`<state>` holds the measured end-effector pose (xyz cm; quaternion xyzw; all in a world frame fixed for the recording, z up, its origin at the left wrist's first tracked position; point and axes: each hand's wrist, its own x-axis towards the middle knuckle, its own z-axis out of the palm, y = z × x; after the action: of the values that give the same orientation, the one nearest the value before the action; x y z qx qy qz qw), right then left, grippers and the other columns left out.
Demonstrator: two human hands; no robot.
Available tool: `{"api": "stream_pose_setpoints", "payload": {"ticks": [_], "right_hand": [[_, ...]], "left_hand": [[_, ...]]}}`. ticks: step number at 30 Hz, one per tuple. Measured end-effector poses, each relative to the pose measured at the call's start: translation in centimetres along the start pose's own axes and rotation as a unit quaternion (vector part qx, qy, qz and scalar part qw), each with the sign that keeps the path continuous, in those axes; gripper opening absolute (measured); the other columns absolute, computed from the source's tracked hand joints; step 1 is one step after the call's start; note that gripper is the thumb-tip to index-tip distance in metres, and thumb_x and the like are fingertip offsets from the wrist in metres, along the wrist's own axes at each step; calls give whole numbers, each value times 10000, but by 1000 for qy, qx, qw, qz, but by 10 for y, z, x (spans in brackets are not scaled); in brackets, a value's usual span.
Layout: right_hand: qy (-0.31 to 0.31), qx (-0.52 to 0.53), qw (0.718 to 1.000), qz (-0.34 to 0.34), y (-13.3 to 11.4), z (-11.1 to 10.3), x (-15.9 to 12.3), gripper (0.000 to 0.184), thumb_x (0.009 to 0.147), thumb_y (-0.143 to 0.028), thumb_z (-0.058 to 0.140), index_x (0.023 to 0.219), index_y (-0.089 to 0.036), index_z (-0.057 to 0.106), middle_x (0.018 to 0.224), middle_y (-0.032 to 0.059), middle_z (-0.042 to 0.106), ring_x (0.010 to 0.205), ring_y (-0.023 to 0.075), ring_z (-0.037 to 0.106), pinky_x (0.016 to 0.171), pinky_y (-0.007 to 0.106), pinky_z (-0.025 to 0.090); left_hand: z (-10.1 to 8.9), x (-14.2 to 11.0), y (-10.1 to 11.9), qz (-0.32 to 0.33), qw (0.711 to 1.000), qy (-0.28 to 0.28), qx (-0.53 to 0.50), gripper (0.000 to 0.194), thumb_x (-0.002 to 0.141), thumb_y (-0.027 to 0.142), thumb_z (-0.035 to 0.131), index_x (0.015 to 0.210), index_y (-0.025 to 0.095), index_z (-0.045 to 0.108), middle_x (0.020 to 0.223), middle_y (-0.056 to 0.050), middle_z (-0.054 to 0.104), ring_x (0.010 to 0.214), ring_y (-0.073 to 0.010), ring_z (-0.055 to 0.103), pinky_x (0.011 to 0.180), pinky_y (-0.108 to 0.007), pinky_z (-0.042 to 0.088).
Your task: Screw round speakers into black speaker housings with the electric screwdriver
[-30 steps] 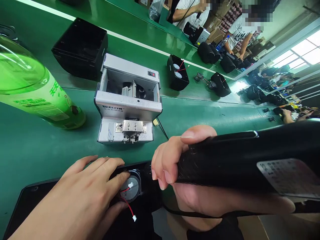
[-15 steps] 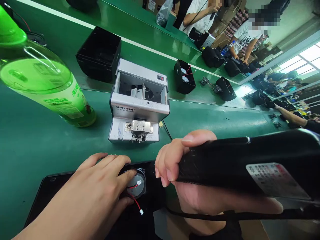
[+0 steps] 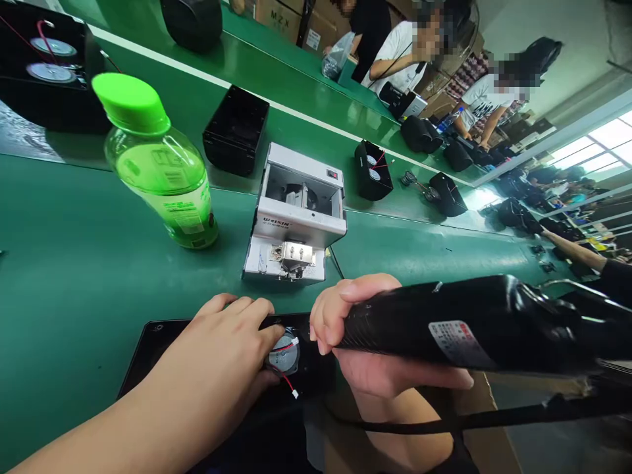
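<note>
My right hand (image 3: 365, 336) is wrapped around a black electric screwdriver (image 3: 409, 322) with a white and red label and a metal hanging loop at its top end. Its bit is hidden behind my fingers. Under my left hand (image 3: 232, 355) lies a black panel (image 3: 158, 349), with the fingertips curled toward its far edge. The index finger and thumb grip the side of a small round speaker (image 3: 286, 355) set in this panel. Red and black wires with white plugs (image 3: 295, 394) come from the speaker.
A grey screw feeder (image 3: 296, 227) stands just beyond my hands, with a green-capped bottle (image 3: 162, 171) to its left. Black speaker boxes (image 3: 237, 128) line the green bench (image 3: 415, 243). A black cable (image 3: 390, 428) crosses below my right forearm. Other people work across the bench.
The view has swung left, so the bottle, screw feeder and panel appear farther right. The screwdriver's loop end shows more fully. Both hands keep their holds at the speaker and screwdriver.
</note>
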<state>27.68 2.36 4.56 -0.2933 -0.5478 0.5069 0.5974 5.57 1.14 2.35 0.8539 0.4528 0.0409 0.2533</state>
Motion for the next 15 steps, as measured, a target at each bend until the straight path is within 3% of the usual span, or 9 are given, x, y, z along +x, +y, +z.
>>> {"api": "stream_pose_setpoints", "payload": {"ticks": [4,9,12,15], "right_hand": [[25,14,997,-64,4,7,-3,688,1089,-942,847,1326,-313,994,748,-16,816,523,185,699,547,324,604],[106,-6,991,-82,11,9,-10,691,1009,-934,945,1301,-308,980,801,-19,878,566,186,777,591,313,676],[131,-15,990,-47,-8,9,-4,736,951,-994,945,1266,-330,970,747,-43,838,519,181,735,546,308,661],[124,-29,990,-61,-42,13,13,705,1020,-994,880,1303,-355,979,711,-50,774,511,186,694,544,331,648]], "left_hand": [[5,-2,-3,4,1000,4,13,307,945,251,1090,1218,349,989,1340,-76,901,1246,-390,881,1154,-656,648],[1,-3,-1,2,1000,-5,8,338,974,263,1082,1288,350,992,1354,-87,903,1312,-397,882,1191,-663,655],[-1,-2,2,-6,1000,-17,7,365,995,270,1065,1341,353,982,1376,-96,905,1337,-403,879,1222,-674,658],[3,-3,1,-6,1000,-13,7,384,986,270,1068,1352,339,976,1413,-109,910,1356,-411,882,1283,-698,651]]}}
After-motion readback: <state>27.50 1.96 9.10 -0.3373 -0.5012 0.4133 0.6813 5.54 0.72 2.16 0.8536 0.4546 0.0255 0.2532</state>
